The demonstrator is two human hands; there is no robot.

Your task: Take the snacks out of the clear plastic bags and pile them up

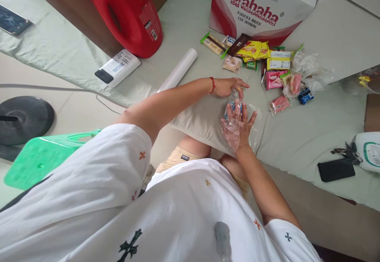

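A clear plastic bag (252, 135) lies crinkled at the near edge of the cloth-covered surface, with a blue packet (229, 111) showing through it. My left hand (227, 87), wearing a red string bracelet and a ring, reaches over to the top of the bag. Its index finger points out to the right while the thumb and other fingers close on the plastic. Film covers much of my right hand (236, 125), which holds the bag around the blue packet; two of its digits stick out to the right. Part of the packet is hidden by fingers and glare.
Wrapped snacks (252, 52) pile up before a white-and-red Wahaha carton (261, 6). A pink packet (279, 104) lies nearby. To the left are a plastic roll (181, 68), a white device (118, 68) and a red jug (130, 12). A black pouch (336, 169) and keys (348, 153) lie right.
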